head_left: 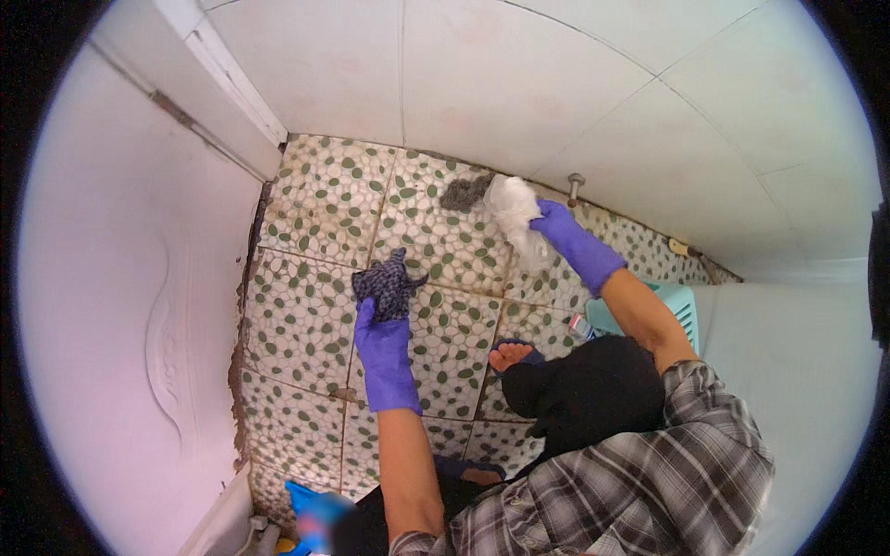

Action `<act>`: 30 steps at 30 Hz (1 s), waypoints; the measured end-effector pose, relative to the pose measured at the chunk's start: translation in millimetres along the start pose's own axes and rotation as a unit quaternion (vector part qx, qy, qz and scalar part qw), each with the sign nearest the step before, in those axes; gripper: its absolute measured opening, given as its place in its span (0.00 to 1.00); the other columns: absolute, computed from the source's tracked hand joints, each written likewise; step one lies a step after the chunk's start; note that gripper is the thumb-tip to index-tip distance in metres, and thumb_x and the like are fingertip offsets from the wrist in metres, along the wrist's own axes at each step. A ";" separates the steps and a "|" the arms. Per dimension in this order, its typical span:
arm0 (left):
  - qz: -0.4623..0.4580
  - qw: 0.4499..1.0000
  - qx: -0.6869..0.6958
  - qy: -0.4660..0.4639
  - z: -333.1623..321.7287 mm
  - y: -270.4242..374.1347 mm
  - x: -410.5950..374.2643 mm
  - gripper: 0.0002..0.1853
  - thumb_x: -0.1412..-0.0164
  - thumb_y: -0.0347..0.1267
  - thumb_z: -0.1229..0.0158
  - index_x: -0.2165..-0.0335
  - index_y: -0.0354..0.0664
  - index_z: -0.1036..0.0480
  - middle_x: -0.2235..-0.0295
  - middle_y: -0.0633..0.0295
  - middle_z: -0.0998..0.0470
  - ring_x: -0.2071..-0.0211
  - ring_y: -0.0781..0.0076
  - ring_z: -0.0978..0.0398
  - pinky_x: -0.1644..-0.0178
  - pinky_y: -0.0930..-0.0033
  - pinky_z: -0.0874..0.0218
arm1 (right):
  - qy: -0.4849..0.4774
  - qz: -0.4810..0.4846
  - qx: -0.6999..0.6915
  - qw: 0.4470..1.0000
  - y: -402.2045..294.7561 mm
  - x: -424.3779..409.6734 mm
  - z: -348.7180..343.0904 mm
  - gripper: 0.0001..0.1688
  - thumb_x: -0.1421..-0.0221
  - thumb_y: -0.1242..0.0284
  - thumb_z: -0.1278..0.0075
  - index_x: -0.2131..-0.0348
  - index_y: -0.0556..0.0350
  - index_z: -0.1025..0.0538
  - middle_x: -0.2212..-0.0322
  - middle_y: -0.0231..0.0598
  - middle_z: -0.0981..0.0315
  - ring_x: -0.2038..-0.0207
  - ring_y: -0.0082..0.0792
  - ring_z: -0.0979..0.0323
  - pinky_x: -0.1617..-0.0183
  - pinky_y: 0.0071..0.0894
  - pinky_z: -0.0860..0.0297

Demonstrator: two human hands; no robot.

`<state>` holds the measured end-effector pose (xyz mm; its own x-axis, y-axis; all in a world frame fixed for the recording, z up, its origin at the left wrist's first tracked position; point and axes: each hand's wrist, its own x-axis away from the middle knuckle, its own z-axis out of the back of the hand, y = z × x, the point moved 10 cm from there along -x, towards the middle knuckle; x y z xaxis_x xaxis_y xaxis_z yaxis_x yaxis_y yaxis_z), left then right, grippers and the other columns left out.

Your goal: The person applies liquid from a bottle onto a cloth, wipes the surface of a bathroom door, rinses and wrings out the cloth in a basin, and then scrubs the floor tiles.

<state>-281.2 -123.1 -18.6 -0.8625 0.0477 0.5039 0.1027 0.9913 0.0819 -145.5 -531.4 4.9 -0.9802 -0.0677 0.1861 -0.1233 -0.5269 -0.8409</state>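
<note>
Both my hands wear purple rubber gloves. My left hand (382, 333) grips a dark, patterned cloth (386, 286) above the pebble-pattern tile floor (445, 347), its thumb on the near side. Most of those fingers are hidden by the cloth. My right hand (556, 221) is closed on a crumpled, whitish plastic bag (516, 208), whose thin see-through end hangs downward. Just left of the bag, a grey-brown rag (462, 194) lies bunched on the floor near the wall; the bag overlaps its edge in the view.
A metal pipe stub (574, 187) juts from the tiled wall (487, 83). A turquoise plastic basket (685, 306) and a small red-and-white packet (579, 326) are beside my right leg. At left stands a white panel (125, 278); a blue plastic object (300, 495) sits lower left.
</note>
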 end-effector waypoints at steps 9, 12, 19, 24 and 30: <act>-0.164 0.852 -0.492 0.072 27.8 66.9 -17.5 0.33 0.40 0.31 0.34 0.39 0.32 0.36 0.45 0.46 0.28 0.46 0.58 0.28 0.39 0.57 0.35 | -0.102 0.044 -0.053 0.992 -101.5 62.1 -52.3 0.20 0.44 0.74 0.43 0.52 0.60 0.20 0.58 0.44 0.18 0.57 0.32 0.22 0.52 0.40 0.25; -0.277 0.612 -0.736 0.086 -63.9 52.6 8.7 0.41 0.43 0.35 0.29 0.36 0.34 0.39 0.39 0.48 0.35 0.40 0.61 0.33 0.37 0.61 0.39 | -0.133 -0.012 0.001 0.991 -130.8 70.7 -88.0 0.23 0.48 0.73 0.40 0.50 0.55 0.21 0.59 0.45 0.17 0.58 0.36 0.21 0.51 0.40 0.26; -0.084 0.772 -0.624 -0.090 -130.4 -40.2 38.0 0.21 0.37 0.26 0.37 0.46 0.38 0.28 0.50 0.60 0.23 0.52 0.71 0.25 0.46 0.67 0.33 | -0.005 0.113 -0.015 0.993 -224.4 76.3 -99.4 0.30 0.51 0.69 0.37 0.47 0.52 0.22 0.55 0.50 0.20 0.52 0.48 0.21 0.47 0.41 0.27; -0.116 0.831 -0.536 -0.088 -109.9 -39.4 33.3 0.19 0.34 0.24 0.42 0.45 0.36 0.30 0.52 0.59 0.23 0.53 0.68 0.25 0.46 0.63 0.31 | -0.081 0.108 -0.180 0.974 -224.6 77.4 -92.3 0.40 0.47 0.68 0.36 0.37 0.50 0.31 0.40 0.50 0.31 0.37 0.46 0.33 0.35 0.40 0.36; -0.095 0.730 -0.655 -0.168 -103.0 -80.4 5.1 0.14 0.33 0.25 0.45 0.51 0.36 0.27 0.53 0.57 0.23 0.53 0.65 0.25 0.48 0.64 0.31 | -0.165 0.055 -0.181 0.968 -198.8 116.3 -67.4 0.38 0.43 0.75 0.39 0.35 0.41 0.31 0.42 0.42 0.26 0.45 0.29 0.28 0.38 0.32 0.33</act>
<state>-242.8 -215.1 66.0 -0.9732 0.1696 0.1551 0.1616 0.0254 0.9865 -245.4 -377.4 159.5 -0.8953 -0.4046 0.1865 -0.1251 -0.1735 -0.9768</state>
